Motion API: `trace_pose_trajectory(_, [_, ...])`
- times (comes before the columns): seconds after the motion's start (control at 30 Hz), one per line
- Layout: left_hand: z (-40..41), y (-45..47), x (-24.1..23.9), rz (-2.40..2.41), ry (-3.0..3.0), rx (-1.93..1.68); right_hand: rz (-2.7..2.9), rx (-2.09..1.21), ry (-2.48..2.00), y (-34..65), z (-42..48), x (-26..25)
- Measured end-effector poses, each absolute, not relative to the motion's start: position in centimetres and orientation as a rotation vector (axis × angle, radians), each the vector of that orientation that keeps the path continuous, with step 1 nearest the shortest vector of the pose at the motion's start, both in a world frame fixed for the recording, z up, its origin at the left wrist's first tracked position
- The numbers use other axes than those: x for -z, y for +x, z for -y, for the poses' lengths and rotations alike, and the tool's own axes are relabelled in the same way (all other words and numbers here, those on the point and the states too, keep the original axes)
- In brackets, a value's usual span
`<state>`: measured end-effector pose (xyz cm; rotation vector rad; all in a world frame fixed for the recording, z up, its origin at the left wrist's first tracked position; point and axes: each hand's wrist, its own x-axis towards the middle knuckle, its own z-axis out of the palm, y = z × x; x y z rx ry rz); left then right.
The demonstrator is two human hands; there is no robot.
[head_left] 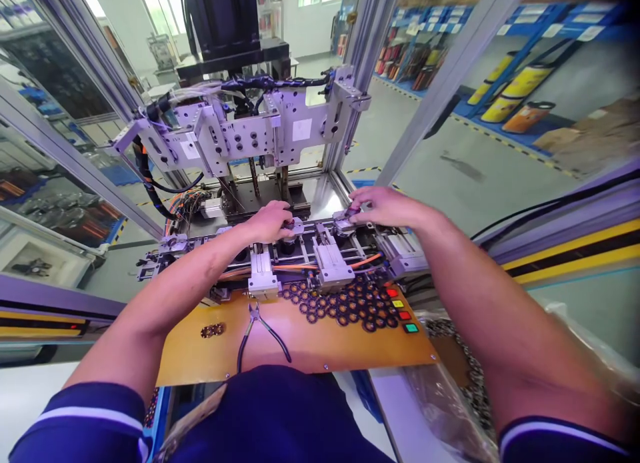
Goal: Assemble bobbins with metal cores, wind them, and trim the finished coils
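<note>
My left hand (273, 222) reaches to the machine's fixture rail, its fingers curled down at a metal clamp block (298, 227). Whatever lies under those fingertips is hidden. Farther right, my right hand (379, 206) bends its fingers and thumb around a small dark part above another metal clamp block (343, 224); the part is too small to name. Between the hands stands a silver slide unit (333, 262), and a second silver slide unit (263, 273) sits below my left hand. Many dark ring-shaped parts (345, 303) lie on the orange-brown board (305, 346) in front of the rail.
Cutting pliers (255, 316) lie open on the board, beside a few copper-coloured rings (213, 330). Coloured push buttons (404, 315) line its right edge. Above the rail hangs a metal plate assembly (250, 133) with cables. Aluminium posts (360, 70) frame both sides.
</note>
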<state>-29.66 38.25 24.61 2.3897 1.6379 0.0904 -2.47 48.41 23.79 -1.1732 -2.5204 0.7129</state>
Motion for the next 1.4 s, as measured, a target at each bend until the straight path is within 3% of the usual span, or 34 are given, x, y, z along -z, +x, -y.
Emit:
trace_pose_trajectory(0.17, [-31.5, -29.3, -27.0, -1.595, 2.405, -0.448, 2.311, -0.909, -0.908, -2.7, -41.6, -25.3])
trace_pose_trajectory(0.27, [-26.2, -29.4, -27.8, -1.492, 2.431, -0.869, 2.132, -1.063, -0.665, -3.9, -35.3, -24.8])
trace_pose_trajectory(0.37, [-21.9, -29.7, -28.1, -1.502, 2.532, -1.047, 2.129, -1.055, -0.508, -5.9, -29.8, -23.8])
trace_pose_trajectory(0.53, [-14.7, -32.4, -25.7, -1.732, 2.418, -1.112, 2.298, -0.874, -0.334, -10.0, -23.7, -19.1])
trace_pose_trajectory(0.7, [-6.0, -36.3, -18.2, -2.135, 1.885, -0.653, 2.464, -0.798, -0.230, -15.5, -19.9, -11.6])
trace_pose_trajectory(0.83, [-3.6, -37.4, -12.2, -2.227, 1.783, -0.602, 2.556, -0.753, -0.147, -20.5, -18.3, -8.1])
trace_pose_trajectory(1.07, [-2.7, -36.8, -8.4, -2.477, 1.645, -0.895, 2.520, -0.596, -0.352, -16.8, -18.6, -8.1])
trace_pose_trajectory(1.27, [0.2, -35.9, -9.4, -2.577, 1.585, -1.093, 2.404, -0.367, -0.846, -5.0, -22.2, -7.6])
trace_pose_trajectory(1.4, [-1.5, -35.6, -11.3, -2.602, 1.582, -1.157, 2.361, -0.344, -1.013, -3.2, -23.3, -6.5])
